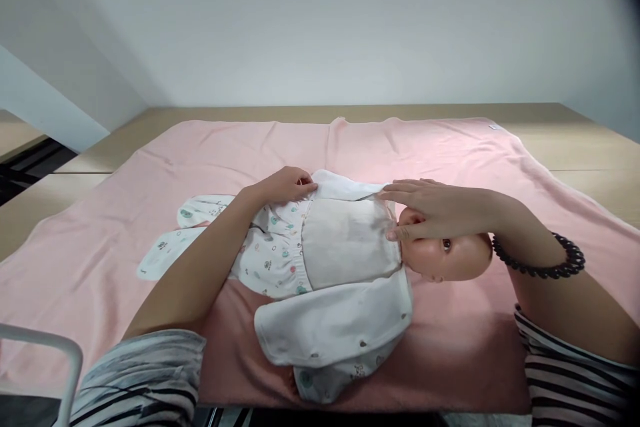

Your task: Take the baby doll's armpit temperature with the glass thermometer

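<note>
A baby doll (450, 255) lies on its back on a pink blanket (225, 147), head to the right. It wears patterned white trousers (270, 250) and an opened white top (335, 320), whose near flap is spread towards me. My left hand (283, 185) is closed on the far flap of the top at the doll's waist. My right hand (430, 208), with a dark bead bracelet (543, 260) on the wrist, pinches the same far flap near the doll's neck, its fingers lying over the doll's face.
The blanket covers a light wooden table (575, 140) against a white wall. A white rail or frame (50, 353) shows at the lower left corner. My sleeves are striped.
</note>
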Demonstrator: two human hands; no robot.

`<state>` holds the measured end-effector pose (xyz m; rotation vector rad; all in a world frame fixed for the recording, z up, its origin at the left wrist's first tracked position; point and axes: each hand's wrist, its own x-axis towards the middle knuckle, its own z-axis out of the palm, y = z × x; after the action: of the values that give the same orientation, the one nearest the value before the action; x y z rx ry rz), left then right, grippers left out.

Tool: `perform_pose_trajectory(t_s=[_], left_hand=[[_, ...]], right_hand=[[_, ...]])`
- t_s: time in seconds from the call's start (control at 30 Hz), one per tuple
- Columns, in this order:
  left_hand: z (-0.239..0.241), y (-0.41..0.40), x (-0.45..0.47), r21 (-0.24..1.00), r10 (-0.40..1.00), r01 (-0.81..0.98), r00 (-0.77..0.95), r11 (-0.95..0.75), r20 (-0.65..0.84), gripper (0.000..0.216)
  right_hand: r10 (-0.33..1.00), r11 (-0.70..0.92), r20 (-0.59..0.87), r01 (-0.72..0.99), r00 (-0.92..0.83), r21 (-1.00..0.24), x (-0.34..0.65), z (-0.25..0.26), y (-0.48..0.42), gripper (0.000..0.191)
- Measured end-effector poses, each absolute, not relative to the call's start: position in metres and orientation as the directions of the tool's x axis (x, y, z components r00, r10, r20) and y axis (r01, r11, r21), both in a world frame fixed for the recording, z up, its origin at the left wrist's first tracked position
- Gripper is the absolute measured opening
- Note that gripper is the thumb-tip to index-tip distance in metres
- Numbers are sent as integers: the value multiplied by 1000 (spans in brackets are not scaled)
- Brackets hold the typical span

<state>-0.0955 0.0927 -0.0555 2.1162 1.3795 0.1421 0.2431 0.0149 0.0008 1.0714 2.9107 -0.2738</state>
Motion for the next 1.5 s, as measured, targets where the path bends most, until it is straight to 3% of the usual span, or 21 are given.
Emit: perform_pose_trajectory(t_s=[0.2,0.3,0.5,0.73,0.97,1.17,1.3,1.5], left_hand=[[-61,96,-97,476,947,833,320,-281,-1,44],[-63,97,-98,432,951,860,310,-272,-18,43],[-66,97,-100,394,931,878,343,-271,-124,35],[-69,101,-104,383,899,863,410,-329,-152,24],[-70,103,-104,371,891,861,427,-349,-153,22],[-65,99,-100,300,903,876,420,-378,-88,25],[-46,89,-94,327,899,857,435,-397,-46,25],[-13,56,-77,489,866,748,498,-448,31,34]], right_hand=[[697,656,-235,735,-677,-172,246,-6,20,86],[687,650,-246,730,-684,-212,248,-6,21,85],[605,666,-239,648,-759,-371,243,-2,23,63],[578,666,-270,637,-770,-388,240,-4,27,76],[570,657,-271,628,-776,-416,242,-8,29,68],[576,698,-160,585,-801,-413,239,-6,26,49],[664,673,-49,625,-746,-395,234,0,23,37],[804,593,363,690,-472,-415,232,2,21,14]])
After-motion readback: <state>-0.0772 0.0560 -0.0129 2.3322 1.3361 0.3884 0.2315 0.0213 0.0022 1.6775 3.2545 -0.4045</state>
